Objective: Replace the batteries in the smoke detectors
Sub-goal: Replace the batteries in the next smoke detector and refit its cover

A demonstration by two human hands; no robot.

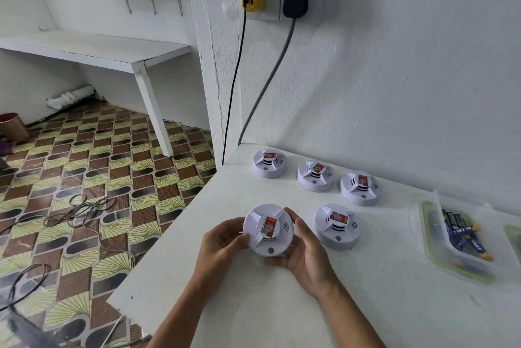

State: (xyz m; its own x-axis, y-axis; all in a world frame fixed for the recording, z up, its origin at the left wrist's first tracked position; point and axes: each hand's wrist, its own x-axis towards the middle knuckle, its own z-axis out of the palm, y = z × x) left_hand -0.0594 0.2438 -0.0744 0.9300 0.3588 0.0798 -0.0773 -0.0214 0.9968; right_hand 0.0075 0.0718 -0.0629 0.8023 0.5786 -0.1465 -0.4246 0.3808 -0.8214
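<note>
While both hands cradle it above the desk (282, 305), smoke detector (268, 230) faces up, left hand (222, 243) and right hand (307, 254) fingers curled round its rim.

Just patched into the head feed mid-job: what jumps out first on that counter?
Both hands, left hand and right hand, hold one white smoke detector near the counter's front edge. Four more detectors lie behind and to its right: three in a row by the wall and one nearer. At far right, a clear plastic tray holds blue batteries.
</note>
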